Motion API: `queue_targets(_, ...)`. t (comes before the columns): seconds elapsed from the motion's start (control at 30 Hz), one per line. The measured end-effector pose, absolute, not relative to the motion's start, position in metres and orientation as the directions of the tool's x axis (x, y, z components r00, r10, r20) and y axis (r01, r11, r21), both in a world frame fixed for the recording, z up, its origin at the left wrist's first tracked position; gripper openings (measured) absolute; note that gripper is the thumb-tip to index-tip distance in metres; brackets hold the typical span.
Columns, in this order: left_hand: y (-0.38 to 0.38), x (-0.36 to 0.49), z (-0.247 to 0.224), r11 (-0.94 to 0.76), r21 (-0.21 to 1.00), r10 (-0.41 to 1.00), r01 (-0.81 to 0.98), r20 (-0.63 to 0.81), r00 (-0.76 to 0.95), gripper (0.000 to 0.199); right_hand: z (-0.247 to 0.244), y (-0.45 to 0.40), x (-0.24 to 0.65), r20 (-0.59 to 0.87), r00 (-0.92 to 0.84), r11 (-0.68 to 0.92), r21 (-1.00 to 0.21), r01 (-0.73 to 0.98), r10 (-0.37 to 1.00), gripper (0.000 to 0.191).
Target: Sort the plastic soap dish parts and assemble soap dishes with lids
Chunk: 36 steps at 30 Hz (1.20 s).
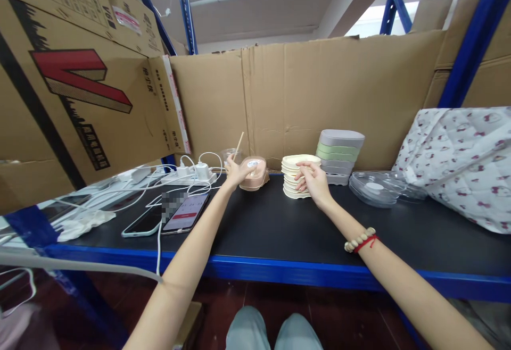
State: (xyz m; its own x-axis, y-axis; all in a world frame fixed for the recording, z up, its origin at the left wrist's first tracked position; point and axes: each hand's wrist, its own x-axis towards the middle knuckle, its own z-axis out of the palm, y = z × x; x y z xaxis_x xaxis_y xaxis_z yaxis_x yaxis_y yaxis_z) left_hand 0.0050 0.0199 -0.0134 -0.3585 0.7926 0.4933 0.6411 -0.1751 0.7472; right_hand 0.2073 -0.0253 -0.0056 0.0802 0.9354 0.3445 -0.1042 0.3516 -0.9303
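My left hand [236,173] is closed around a thin wooden stick [239,145], which points up and slightly right. Beside its fingers stands a pinkish-tan oval container [254,181] with a clear cover and a small round white label. A small clear plastic cup [228,153] is partly hidden behind that hand. My right hand [314,182], wearing a beaded bracelet on the wrist, rests its loosely bent, parted fingers against the right side of a stack of cream oval trays [293,174]. Behind it rises a stack of grey and green oval containers [339,150].
Clear plastic lids [373,188] lie right of the stacks, near a patterned white cloth bag [463,169]. Two phones [186,213], white cables and a power strip [187,178] occupy the left. Cardboard walls [339,84] back the black shelf [271,233], edged in blue metal.
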Motion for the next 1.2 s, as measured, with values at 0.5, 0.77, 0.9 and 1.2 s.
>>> queue_targets(0.5, 0.003, 0.017, -0.011, 0.001, 0.543, 0.861, 0.840, 0.427, -0.277, 0.070, -0.007, -0.027, 0.206, 0.358, 0.022, 0.359, -0.932, -0.049, 0.933, 0.032)
queue_targets(0.77, 0.014, 0.015, -0.020, -0.155, 0.534, 0.768, 0.831, 0.594, -0.239, 0.062, -0.009, -0.025, 0.207, 0.381, 0.019, 0.381, -0.924, -0.030, 0.924, 0.034)
queue_targets(0.9, 0.025, 0.014, -0.034, -0.338, 0.526, 0.666, 0.780, 0.720, -0.197, 0.059, -0.012, -0.023, 0.207, 0.403, 0.003, 0.403, -0.915, -0.026, 0.915, 0.035)
queue_targets(1.2, 0.036, 0.013, -0.045, -0.332, 0.637, 0.696, 0.695, 0.663, -0.276, 0.057, -0.012, -0.025, 0.206, 0.399, 0.035, 0.399, -0.917, -0.001, 0.916, 0.029)
